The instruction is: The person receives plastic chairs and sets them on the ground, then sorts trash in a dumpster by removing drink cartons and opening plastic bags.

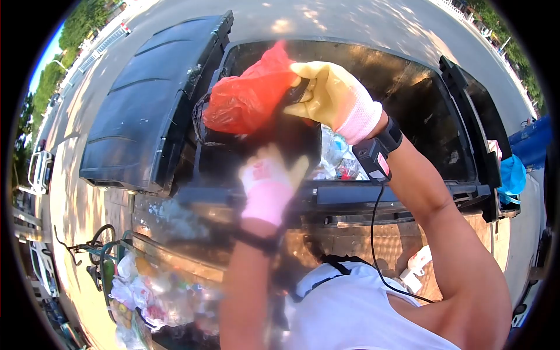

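A red plastic bag (248, 99) hangs over the opening of a large black trash bin (326, 195). My right hand (332, 96), in a cream-coated glove with a pink cuff, has its fingertips on the bag's right side and grips it there. Below the bag, my left hand (268, 175) wears a similar glove and is blurred by motion. Its thumb stands apart from the fingers, and nothing shows in it. Inside the bin, clear and white plastic waste (338, 154) is partly hidden behind my right wrist.
A closed black bin lid (154, 96) stands at the left. Bagged trash (154, 291) and a bicycle (96, 251) are at lower left. To the right are a raised lid panel (475, 111) and a blue bag (512, 175). A cable (376, 233) runs from the device on my right wrist.
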### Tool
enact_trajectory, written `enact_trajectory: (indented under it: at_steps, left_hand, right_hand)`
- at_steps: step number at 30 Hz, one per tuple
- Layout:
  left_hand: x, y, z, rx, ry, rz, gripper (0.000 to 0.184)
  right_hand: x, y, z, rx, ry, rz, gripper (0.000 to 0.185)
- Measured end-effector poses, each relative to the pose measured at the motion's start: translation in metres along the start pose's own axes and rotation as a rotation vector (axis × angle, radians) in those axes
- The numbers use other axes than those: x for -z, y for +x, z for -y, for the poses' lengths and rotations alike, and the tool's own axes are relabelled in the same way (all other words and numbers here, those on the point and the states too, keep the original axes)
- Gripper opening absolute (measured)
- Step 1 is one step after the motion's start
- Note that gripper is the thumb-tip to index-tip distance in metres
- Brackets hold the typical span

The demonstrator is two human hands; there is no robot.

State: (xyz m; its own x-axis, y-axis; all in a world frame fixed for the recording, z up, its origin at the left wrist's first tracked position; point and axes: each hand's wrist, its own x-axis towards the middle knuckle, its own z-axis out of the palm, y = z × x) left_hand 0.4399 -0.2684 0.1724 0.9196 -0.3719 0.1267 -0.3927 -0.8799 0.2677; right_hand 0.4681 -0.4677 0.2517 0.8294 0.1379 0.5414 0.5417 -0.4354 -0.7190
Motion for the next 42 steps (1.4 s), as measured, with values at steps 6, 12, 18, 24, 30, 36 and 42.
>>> enact_trajectory:
  at_steps: [6, 12, 18, 24, 30, 36, 42]
  left_hand:
    - [0.029, 0.044, -0.041, -0.056, -0.128, 0.051, 0.039]
    - [-0.004, 0.070, -0.024, 0.154, -0.973, -0.006, 0.019]
    - [0.003, 0.088, -0.038, 0.274, -1.190, 0.248, 0.012]
    - [0.013, 0.113, -0.057, 0.169, -1.331, 0.517, 0.012]
    - [0.036, 0.137, -0.043, 0.103, -1.462, 0.671, 0.013]
    - [0.015, 0.167, 0.006, -0.004, -1.259, 0.598, 0.019]
    - [0.048, 0.157, 0.071, 0.113, -1.056, 0.476, 0.035]
  right_hand:
    - [0.059, 0.022, 0.002, -0.170, 0.405, -0.001, 0.042]
    - [0.090, 0.033, -0.050, -0.702, 1.025, 0.250, 0.042]
    - [0.087, -0.059, -0.053, -0.811, -0.589, 0.250, 0.057]
    - [0.055, -0.111, -0.026, -0.574, -0.734, 0.450, 0.061]
    - [0.024, -0.075, -0.046, -0.347, -0.883, 0.459, 0.043]
    - [0.009, -0.058, -0.053, -0.266, -0.709, 0.366, 0.036]
    - [-0.010, -0.016, -0.048, -0.421, -0.470, 0.223, 0.039]
